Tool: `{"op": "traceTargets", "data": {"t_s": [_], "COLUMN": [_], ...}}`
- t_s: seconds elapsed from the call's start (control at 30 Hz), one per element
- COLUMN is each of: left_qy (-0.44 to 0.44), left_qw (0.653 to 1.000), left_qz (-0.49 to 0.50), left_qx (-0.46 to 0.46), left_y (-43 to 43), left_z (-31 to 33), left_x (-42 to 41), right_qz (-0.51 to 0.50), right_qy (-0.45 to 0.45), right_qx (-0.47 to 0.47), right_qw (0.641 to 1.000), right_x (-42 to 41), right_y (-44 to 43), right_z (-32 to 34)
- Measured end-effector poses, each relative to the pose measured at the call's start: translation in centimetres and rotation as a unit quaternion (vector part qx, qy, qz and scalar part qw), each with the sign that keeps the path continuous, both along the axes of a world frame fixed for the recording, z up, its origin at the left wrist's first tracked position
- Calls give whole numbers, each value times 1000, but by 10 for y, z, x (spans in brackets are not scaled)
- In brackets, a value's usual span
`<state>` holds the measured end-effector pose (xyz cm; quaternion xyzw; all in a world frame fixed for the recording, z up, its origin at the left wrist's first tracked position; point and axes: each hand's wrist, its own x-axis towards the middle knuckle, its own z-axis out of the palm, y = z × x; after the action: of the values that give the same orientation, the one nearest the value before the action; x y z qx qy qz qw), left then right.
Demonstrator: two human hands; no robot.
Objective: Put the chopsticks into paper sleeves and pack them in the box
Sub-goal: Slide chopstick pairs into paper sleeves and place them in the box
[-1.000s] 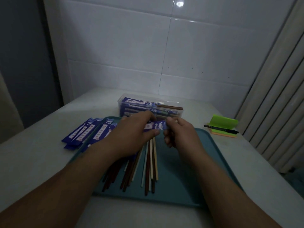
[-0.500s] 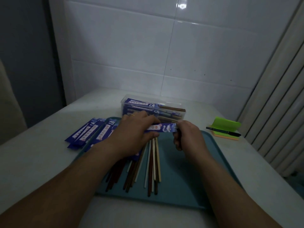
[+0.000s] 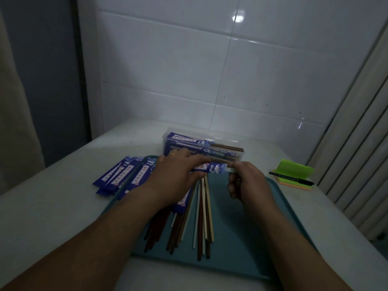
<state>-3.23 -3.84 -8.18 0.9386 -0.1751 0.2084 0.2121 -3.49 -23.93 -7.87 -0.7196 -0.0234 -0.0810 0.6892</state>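
Blue paper sleeve (image 3: pixel 214 167) showing only its right half, the rest hiding under your left hand (image 3: pixel 176 177), which is gripping it, tops of the loose chopsticks (image 3: pixel 201 217) hiding there too, your right hand (image 3: pixel 245 181) pinching its right end, both hovering over the tray (image 3: pixel 241 238), just in front of the clear box (image 3: pixel 237 143).

Green and orange sticky notes (image 3: pixel 294 170) well to the right of the right grip (image 3: pixel 245 181), black pen (image 3: pixel 291 178) lying across them, teal tray (image 3: pixel 241 227) under that grip on a pale table (image 3: pixel 52 206), white tiled wall (image 3: pixel 168 70) beyond, ribbed panel (image 3: pixel 357 143) far right.
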Motion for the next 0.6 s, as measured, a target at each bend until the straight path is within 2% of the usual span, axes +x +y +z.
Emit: {"op": "traceTargets", "data": {"t_s": [0.2, 0.4, 0.5, 0.6], "left_qy": [-3, -5, -12, -27], "left_qw": [1000, 1000, 999, 993], "left_qz": [0, -2, 12, 44], "left_qx": [4, 6, -28, -104], "left_y": [2, 4, 7, 16], "left_z": [1, 1, 3, 9], "left_x": [0, -1, 1, 5], "right_qz": [34, 71, 30, -28], "right_qy": [8, -3, -5, 3], "right_qx": [34, -65, -69, -10], "right_qw": [999, 995, 997, 1000], "right_x": [4, -4, -1, 9], "right_y": [-2, 2, 0, -7], "right_z": [-5, -8, -4, 6]}}
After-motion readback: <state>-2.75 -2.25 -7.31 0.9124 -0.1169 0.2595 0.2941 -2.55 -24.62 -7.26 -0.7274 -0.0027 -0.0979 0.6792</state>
